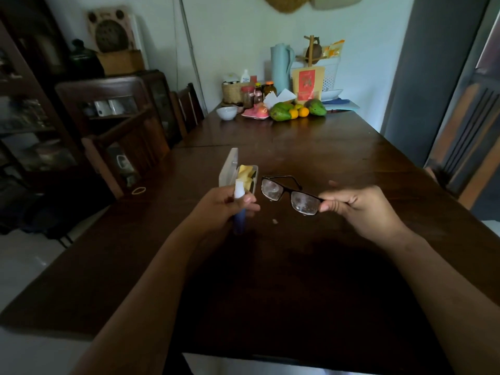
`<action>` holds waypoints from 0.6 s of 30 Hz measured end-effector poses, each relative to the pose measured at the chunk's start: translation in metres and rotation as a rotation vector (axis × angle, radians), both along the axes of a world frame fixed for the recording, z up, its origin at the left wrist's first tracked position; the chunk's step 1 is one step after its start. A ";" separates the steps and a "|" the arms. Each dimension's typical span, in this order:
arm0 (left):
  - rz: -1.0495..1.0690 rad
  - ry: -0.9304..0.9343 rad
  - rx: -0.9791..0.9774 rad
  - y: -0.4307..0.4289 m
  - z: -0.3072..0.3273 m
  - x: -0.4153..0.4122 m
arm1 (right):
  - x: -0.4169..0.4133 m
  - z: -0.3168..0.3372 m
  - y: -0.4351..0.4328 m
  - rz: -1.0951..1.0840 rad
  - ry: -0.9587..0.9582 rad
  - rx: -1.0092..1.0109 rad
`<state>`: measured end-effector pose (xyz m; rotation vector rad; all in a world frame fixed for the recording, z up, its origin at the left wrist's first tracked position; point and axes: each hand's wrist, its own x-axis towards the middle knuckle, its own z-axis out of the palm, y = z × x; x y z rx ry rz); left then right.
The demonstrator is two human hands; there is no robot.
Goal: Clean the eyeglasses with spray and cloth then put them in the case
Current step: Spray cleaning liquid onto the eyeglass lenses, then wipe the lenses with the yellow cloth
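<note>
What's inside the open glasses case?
A yellow cloth lies in the case. The spray bottle in the left hand covers its near end, and anything beneath the cloth is hidden.

Middle of spray bottle behind left hand; labels of far jars illegible.

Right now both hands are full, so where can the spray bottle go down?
Bare table lies between the left hand and right hand, nearer than the eyeglasses, and beyond the case toward the fruit. The far end is crowded.
</note>
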<state>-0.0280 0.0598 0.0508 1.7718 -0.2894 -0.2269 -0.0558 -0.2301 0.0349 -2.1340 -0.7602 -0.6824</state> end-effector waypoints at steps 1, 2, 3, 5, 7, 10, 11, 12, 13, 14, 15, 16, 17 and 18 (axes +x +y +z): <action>0.036 -0.019 0.028 0.004 -0.001 0.000 | 0.001 -0.001 0.000 0.003 -0.001 -0.010; 0.077 -0.045 0.066 0.008 -0.002 0.001 | 0.001 -0.001 0.000 0.001 -0.006 -0.021; 0.114 -0.065 0.097 0.013 -0.002 0.002 | 0.001 -0.002 0.000 -0.001 -0.011 -0.030; 0.195 -0.057 0.083 0.023 -0.006 0.003 | 0.000 -0.002 0.002 0.003 -0.016 -0.053; 0.269 -0.057 0.085 0.032 -0.011 0.007 | -0.001 -0.001 0.005 0.015 -0.036 -0.069; 0.322 -0.097 0.133 0.041 -0.015 0.011 | -0.002 0.000 0.010 0.036 -0.055 -0.075; 0.330 -0.102 0.142 0.043 -0.015 0.012 | -0.002 0.000 0.011 0.041 -0.055 -0.078; 0.344 -0.107 0.141 0.045 -0.016 0.013 | -0.001 0.000 0.012 0.047 -0.047 -0.077; 0.367 -0.113 0.131 0.046 -0.016 0.015 | 0.000 -0.001 0.012 0.054 -0.036 -0.073; 0.401 -0.117 0.119 0.047 -0.016 0.016 | 0.000 -0.002 0.012 0.060 -0.029 -0.074; 0.441 -0.120 0.110 0.048 -0.016 0.018 | 0.001 -0.003 0.011 0.064 -0.028 -0.083; 0.475 -0.126 0.113 0.050 -0.017 0.021 | 0.002 -0.004 0.011 0.067 -0.030 -0.096; 0.503 -0.132 0.129 0.052 -0.017 0.023 | 0.003 -0.006 0.010 0.074 -0.029 -0.110; 0.528 -0.138 0.157 0.054 -0.018 0.025 | 0.004 -0.007 0.010 0.084 -0.025 -0.126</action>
